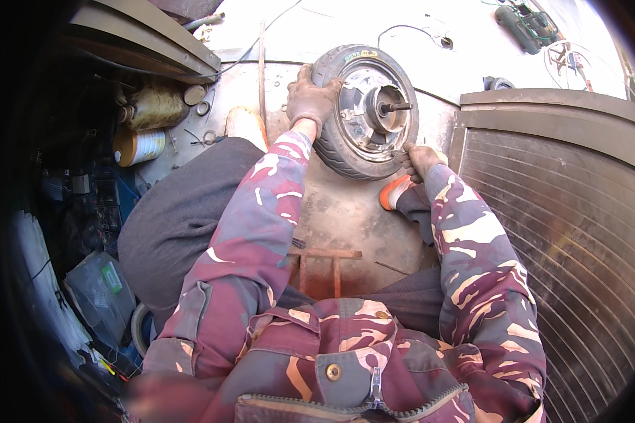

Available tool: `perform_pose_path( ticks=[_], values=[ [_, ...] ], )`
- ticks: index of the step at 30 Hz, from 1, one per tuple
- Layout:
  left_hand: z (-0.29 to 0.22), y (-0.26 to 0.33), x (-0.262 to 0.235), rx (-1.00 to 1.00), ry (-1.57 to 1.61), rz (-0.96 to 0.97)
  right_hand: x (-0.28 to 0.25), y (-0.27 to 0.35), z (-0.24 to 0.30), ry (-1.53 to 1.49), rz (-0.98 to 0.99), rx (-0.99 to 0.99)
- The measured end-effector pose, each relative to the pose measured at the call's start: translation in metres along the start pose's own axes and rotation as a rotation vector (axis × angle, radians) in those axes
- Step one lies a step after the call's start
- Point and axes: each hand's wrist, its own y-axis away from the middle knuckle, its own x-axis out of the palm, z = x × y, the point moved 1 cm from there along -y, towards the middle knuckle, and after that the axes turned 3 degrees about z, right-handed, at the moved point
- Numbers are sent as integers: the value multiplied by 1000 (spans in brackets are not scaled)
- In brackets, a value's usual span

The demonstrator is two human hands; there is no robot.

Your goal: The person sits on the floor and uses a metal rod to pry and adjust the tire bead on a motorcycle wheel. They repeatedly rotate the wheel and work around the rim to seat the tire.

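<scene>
A scooter-type wheel (353, 116) with a black tyre and a silver hub rim stands tilted in front of me. Its axle (400, 107) sticks out toward the right. My left hand (312, 99), in a brown glove, grips the tyre's tread on the upper left side. At the wheel's lower right edge is my right hand (423, 161), its fingers closed in a pinch near the rim. Whatever lies between those fingertips is too small to make out.
A ribbed metal shutter panel (557, 169) borders the right side. Jars (155, 106), a white-and-orange tub (141, 146) and a clear plastic box (100, 296) crowd the left. A rusty metal frame (324, 255) lies between my legs. A green compressor-like machine (525, 28) stands far right.
</scene>
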Motion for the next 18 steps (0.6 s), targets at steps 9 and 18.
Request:
perform_pose_path(
  ticks=[9, 18],
  values=[
    [0, 0, -1, -18, -2, 11, -1, 35, -5, 1207, -374, -751],
    [3, 0, -2, -27, -15, 9, 3, 14, -5, 471, -17, -273]
  ],
)
